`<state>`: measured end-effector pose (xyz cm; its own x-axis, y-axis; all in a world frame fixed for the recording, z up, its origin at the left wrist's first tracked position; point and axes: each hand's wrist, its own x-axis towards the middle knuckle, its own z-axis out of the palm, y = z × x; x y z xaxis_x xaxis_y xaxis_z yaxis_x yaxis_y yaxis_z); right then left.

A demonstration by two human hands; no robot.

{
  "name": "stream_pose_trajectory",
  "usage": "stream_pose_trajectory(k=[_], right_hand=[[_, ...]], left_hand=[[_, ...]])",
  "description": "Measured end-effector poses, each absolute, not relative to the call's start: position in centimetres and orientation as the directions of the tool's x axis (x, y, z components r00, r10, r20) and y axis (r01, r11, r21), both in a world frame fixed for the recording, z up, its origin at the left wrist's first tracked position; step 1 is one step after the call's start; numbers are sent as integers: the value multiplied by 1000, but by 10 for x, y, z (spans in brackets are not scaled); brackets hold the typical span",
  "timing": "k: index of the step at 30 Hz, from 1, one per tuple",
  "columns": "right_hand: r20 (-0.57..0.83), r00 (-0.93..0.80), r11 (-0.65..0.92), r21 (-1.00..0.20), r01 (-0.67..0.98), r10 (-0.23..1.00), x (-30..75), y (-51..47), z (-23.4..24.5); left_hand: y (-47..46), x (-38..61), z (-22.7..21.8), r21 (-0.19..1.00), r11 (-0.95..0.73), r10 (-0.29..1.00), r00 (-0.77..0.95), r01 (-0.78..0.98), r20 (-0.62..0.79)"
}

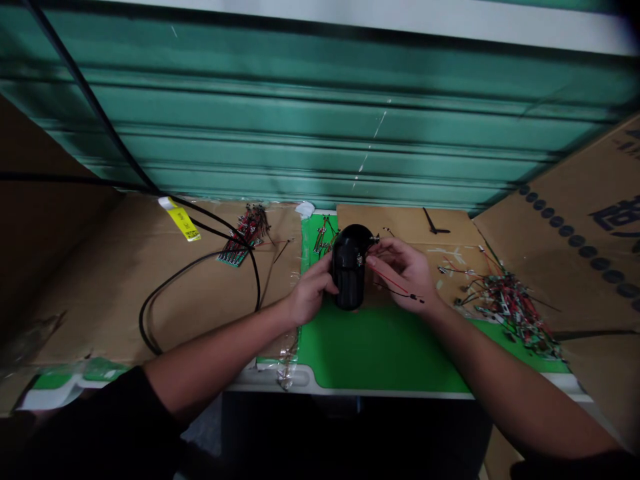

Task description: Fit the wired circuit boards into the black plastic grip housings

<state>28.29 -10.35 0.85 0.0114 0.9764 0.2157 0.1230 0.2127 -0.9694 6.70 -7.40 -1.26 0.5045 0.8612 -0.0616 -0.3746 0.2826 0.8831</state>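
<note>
My left hand (309, 293) is closed around the left side of a glossy black, rounded, capsule-shaped device (349, 270), held upright over the green work surface. At the device's right side my right hand (403, 270) is closed, with thumb and fingertips pinched together. A pair of thin red and black wires (394, 283) with a small black connector hangs from that pinch across the palm. Small metallic bits (360, 259) show at the device's right edge. Whatever lies between the right fingertips is too small to make out clearly.
Bundled circuit boards with wires (245, 237) lie on cardboard at left, beside a looping black cable (200, 267) with a yellow tag (184, 222). A tangle of wired boards (515, 303) sits at right. A green ridged panel (300, 120) stands behind; a cardboard wall (590, 220) rises right.
</note>
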Motion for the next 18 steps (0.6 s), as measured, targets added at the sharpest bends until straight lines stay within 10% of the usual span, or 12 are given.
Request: stream_pose_trajectory(k=[4, 18], right_hand=[[2, -63, -3, -998, -67, 998, 282, -101, 7], [-81, -161, -92, -994, -64, 984, 284, -99, 1]], left_hand=[[-73, 68, -9, 937, 194, 875, 484, -292, -30], [-76, 69, 3, 953, 217, 816, 575, -211, -58]])
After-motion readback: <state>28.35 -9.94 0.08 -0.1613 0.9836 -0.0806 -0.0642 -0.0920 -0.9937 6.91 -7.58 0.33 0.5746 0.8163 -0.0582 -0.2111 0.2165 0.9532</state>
